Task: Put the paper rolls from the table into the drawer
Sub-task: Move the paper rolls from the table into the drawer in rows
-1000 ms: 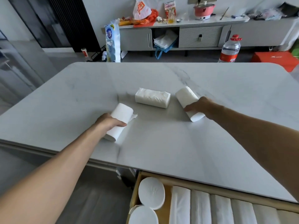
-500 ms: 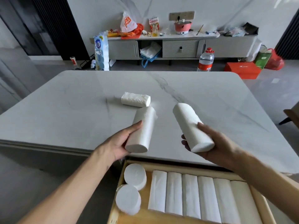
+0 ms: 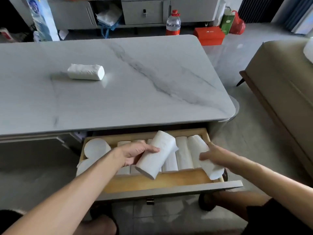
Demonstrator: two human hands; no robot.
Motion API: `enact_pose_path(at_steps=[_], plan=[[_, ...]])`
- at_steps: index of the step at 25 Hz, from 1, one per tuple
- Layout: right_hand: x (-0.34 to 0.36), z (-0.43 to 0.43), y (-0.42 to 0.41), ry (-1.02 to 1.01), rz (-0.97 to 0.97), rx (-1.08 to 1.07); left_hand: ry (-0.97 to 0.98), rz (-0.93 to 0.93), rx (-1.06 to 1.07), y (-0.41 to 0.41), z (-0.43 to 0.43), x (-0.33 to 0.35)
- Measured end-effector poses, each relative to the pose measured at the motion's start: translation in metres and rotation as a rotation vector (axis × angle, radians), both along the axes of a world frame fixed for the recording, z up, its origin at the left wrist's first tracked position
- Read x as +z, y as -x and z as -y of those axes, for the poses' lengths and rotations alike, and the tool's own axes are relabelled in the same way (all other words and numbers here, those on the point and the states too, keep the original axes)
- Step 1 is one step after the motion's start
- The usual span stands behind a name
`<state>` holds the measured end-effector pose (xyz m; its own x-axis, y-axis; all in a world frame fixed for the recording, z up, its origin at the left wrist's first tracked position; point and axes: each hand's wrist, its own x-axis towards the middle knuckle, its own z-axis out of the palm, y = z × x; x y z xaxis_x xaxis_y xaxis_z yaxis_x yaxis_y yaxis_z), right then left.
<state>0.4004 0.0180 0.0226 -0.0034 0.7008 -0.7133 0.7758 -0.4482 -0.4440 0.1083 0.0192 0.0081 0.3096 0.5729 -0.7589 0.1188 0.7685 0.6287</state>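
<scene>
Marble worktop [image 3: 135,92] now carries just one paper roll [image 3: 86,72], lying on its side far left, well apart from the near edge. Half a sec ago both hands held rolls above the worktop; now both are down over the open drawer [image 3: 157,181] below the front edge. Left hand [image 3: 135,152] grips a roll [image 3: 156,156] tilted across the packed row [image 3: 183,152], not set down yet. Right hand [image 3: 214,154] has fingers spread on a second roll [image 3: 205,157] at the drawer's right end; can't tell if it's gripping or letting go. Free room: bare wood strip along drawer front, row itself looks full. Two upright rolls [image 3: 96,147] at drawer's left end, lower one partly hidden by left forearm. Sofa [image 3: 279,85] near on the right, bottle [image 3: 173,22] and red box [image 3: 210,35] on floor beyond. Row's left rolls mostly hidden behind left hand.
</scene>
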Motion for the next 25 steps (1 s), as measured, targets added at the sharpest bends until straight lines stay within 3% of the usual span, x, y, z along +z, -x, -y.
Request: enact_pose_path(at_steps=[4,7,9,14,17,21,25], plan=[[-0.069,-0.008,0.032,-0.455,0.601,0.474,0.023,-0.17,0.01,-0.028,-0.011,-0.043],[-0.094,-0.018,0.038,-0.513,0.809,0.581,0.075,-0.157,0.075,-0.043,-0.018,-0.068],[-0.104,-0.016,0.038,-0.497,0.803,0.527,0.083,-0.12,0.131,-0.051,-0.022,-0.079],[-0.112,-0.017,0.031,-0.48,0.465,0.292,0.099,-0.077,0.22,-0.072,-0.028,-0.095],[-0.116,-0.022,0.022,-0.651,0.576,0.28,0.114,-0.081,0.241,-0.079,-0.031,-0.099],[-0.128,-0.027,0.015,-0.728,0.752,0.322,0.101,-0.128,0.225,-0.097,-0.034,-0.106],[-0.133,-0.029,0.007,-0.724,0.65,0.141,0.085,-0.171,0.251,-0.119,-0.036,-0.108]])
